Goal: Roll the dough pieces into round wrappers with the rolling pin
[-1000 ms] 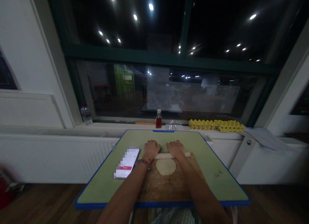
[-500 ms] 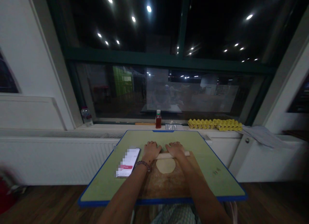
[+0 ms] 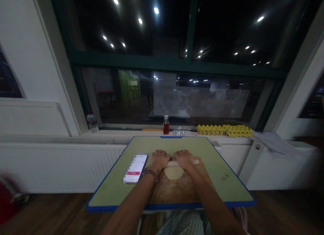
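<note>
The left wrist (image 3: 155,166) carries a dark, multicoloured bracelet (image 3: 152,172), apparently beaded. Both forearms (image 3: 138,194) are bare. Checked fabric (image 3: 184,223), muted blue-green and pale, covers the lap; finer weave details are indistinct.

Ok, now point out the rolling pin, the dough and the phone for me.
Rolling pin (image 3: 173,164): head view, on the middle of its shaft.
Dough (image 3: 174,173): head view, near the centre of its flat top.
Phone (image 3: 136,166): head view, on its lit screen.
</note>
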`<action>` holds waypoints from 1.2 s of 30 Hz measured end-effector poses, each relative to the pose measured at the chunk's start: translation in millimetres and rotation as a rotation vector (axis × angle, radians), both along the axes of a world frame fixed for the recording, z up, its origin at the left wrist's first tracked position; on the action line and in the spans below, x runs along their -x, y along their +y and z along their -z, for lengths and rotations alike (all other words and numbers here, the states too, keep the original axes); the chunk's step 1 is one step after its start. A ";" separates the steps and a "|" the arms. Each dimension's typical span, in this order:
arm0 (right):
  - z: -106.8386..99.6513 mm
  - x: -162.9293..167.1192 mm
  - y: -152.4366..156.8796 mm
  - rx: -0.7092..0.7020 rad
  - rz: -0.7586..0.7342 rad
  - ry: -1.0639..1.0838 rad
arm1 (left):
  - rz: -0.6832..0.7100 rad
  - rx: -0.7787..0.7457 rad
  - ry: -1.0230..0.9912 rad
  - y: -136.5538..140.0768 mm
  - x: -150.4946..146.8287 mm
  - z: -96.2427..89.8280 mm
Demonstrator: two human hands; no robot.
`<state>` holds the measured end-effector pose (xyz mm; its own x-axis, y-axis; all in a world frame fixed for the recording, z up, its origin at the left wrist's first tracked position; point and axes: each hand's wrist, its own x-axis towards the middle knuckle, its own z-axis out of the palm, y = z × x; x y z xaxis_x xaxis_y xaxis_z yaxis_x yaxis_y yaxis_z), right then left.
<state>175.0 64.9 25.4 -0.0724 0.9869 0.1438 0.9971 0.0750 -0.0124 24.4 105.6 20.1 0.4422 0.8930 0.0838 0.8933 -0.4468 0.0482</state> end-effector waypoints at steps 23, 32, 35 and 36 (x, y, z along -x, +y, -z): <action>4.3 -4.0 11.1 0.041 -0.070 0.061 | -0.055 -0.176 -0.032 -5.3 -1.3 2.9; 8.7 -9.1 16.4 -0.037 -0.102 0.163 | -0.067 -0.133 -0.022 13.0 -1.0 5.7; 14.1 -14.1 11.2 -0.174 -0.194 0.197 | -0.122 -0.106 -0.066 18.4 -2.0 6.2; 15.4 -15.8 8.9 -0.200 -0.210 0.187 | -0.124 -0.103 -0.075 19.5 -2.2 6.4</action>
